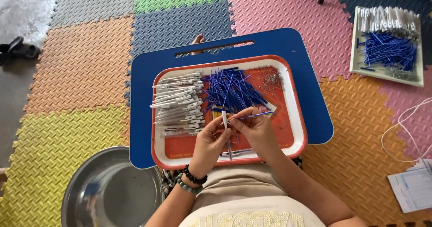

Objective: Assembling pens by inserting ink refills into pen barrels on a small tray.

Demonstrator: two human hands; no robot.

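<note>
A white pen barrel (pixel 224 119) is pinched by the left hand (pixel 208 143) and a blue refill (pixel 254 115) by the right hand (pixel 256 130), with big piles of both left on the tray (pixel 294 96), so loads left tbh.

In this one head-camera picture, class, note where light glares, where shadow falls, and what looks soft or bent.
Head view: daylight washes out the grey mat top left; the metal bowl shows dull reflections; soft shadow sits under the hands on the orange tray; the blue board edges bow slightly; the thin blue refills blur together.

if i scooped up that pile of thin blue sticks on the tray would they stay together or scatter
Likely scatter: the blue sticks lie loose and criss-crossed, not bundled. They look thin and light, so probably easy to lift. On the flat tray, strays might roll.
</note>
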